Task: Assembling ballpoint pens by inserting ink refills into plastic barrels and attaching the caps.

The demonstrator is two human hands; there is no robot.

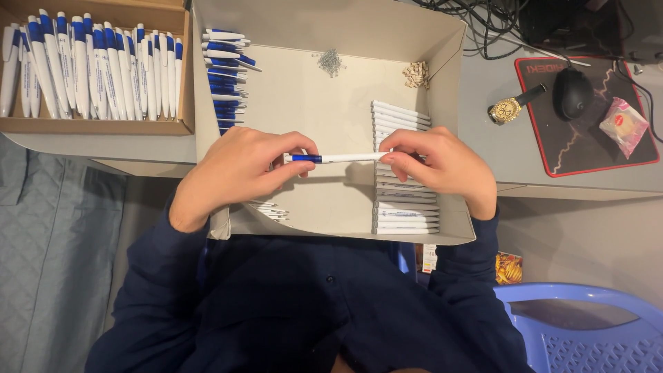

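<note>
While both hands hover over the open cardboard tray (452, 62), a white pen with a blue end (336, 158) lies level between them, above the middle of the tray. The left hand (238, 169) pinches the blue end between thumb and fingertips; the right hand (442, 162) clamps the white end the same way, so each grip is closed on that one pen.

Inside the tray, a stack of plain white barrels (404, 207) runs along the right side, partly under the right hand. A pile of blue and white pen parts (224, 76) lies along the far left wall, and a few more white pieces (273, 211) peek out near the left wrist. At the far end sit a small heap of metal springs (330, 62) and a small heap of tan bits (416, 74).

To the left, a second box (97, 126) holds a row of finished blue and white pens (90, 65). On the grey worktop (497, 148) to the right lie a gold wristwatch (510, 108), a black mouse (572, 93) on a black mat with a red edge (552, 155), and a small wrapped packet (624, 124). A blue plastic chair (587, 324) stands near right.
</note>
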